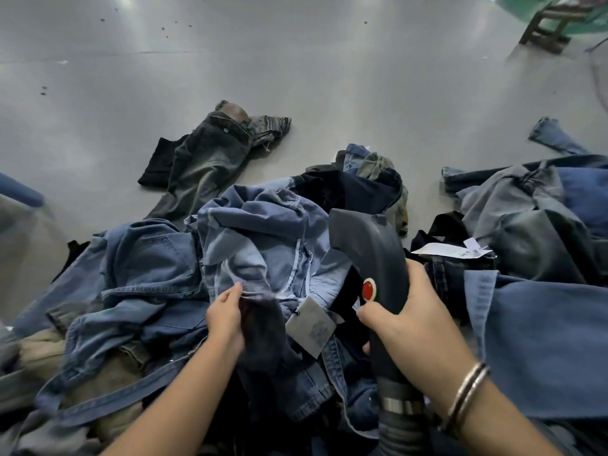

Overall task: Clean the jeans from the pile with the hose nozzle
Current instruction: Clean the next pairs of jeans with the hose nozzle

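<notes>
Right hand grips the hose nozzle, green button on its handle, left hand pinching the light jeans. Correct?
Not quite: the button is red, as the head view shows. The right hand does grip the hose nozzle, and the left hand pinches the light jeans.

Just the one view here, a wide-angle head cam worn by the person, looking forward and steeply down over both forearms at the pile of jeans (263, 258) right below it, close enough that the left hand (225, 319) and right hand (408, 319) fill the lower middle. Up top it reaches across the grey floor (296, 77) to a wooden stool (552, 28) in the far right corner, and the fisheye bends the edges pretty hard.
</notes>
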